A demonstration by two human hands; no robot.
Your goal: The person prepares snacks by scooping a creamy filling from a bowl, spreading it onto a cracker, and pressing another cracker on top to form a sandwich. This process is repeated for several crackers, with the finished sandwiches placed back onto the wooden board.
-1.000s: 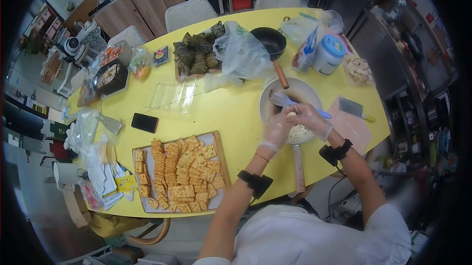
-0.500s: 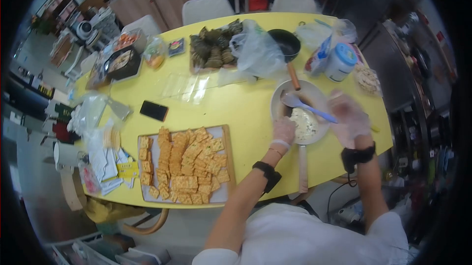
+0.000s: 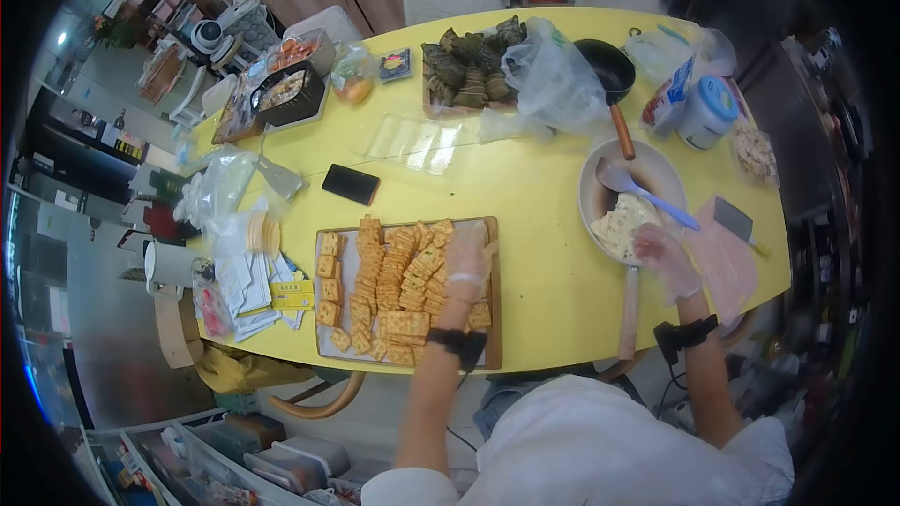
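Note:
My left hand (image 3: 467, 260), in a clear plastic glove, is over the right side of a tray (image 3: 493, 337) of square crackers (image 3: 405, 322). Its fingers are among the crackers, and their grip is hidden. My right hand (image 3: 667, 260), also gloved, is at the right rim of a white frying pan (image 3: 589, 189), beside a pale, speckled soft mass (image 3: 621, 226). Its fingers are curled inward; whether they hold some of the mass does not show. A lilac spoon (image 3: 647, 195) lies across the pan, with brown liquid or residue beneath.
A pink sheet (image 3: 727, 262) and a grey scraper (image 3: 733, 219) lie right of the pan. Behind are a dark pan (image 3: 605, 70), a blue-lidded tub (image 3: 708, 112) and leaf-wrapped bundles (image 3: 469, 70). A phone (image 3: 351, 184) lies behind the tray.
My left hand has left the pan and moved left to the cracker tray. My right hand has come in to the pan's near right rim, uncovering the scraper. The view has swung left.

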